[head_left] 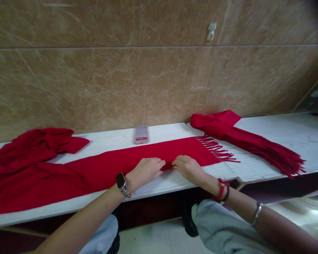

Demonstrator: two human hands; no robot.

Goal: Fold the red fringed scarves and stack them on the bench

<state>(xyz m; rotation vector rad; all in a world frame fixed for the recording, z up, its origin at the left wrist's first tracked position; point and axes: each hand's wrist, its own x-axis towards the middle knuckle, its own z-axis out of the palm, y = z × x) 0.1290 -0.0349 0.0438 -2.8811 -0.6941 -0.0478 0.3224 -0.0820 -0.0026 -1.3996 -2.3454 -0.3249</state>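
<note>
A long red scarf (pixel 95 173) lies along the white bench top, flat in its middle and bunched up at the far left. Its fringed end (pixel 214 148) points right. My left hand (pixel 147 171), with a ring and a dark watch at the wrist, pinches the scarf's near edge. A short way to the right, my right hand (pixel 187 168) closes its fingertips on the same edge. Between the hands that edge looks slightly lifted or curled. Fabric partly hides under the fingers of both hands.
A second red scarf (pixel 228 127), folded and fringed, lies at the right of the white bench (pixel 275 137). A phone (pixel 141 134) rests against the brown marbled wall (pixel 127 84). A small white hook (pixel 211 31) is fixed on the wall. Dark open space shows under the bench.
</note>
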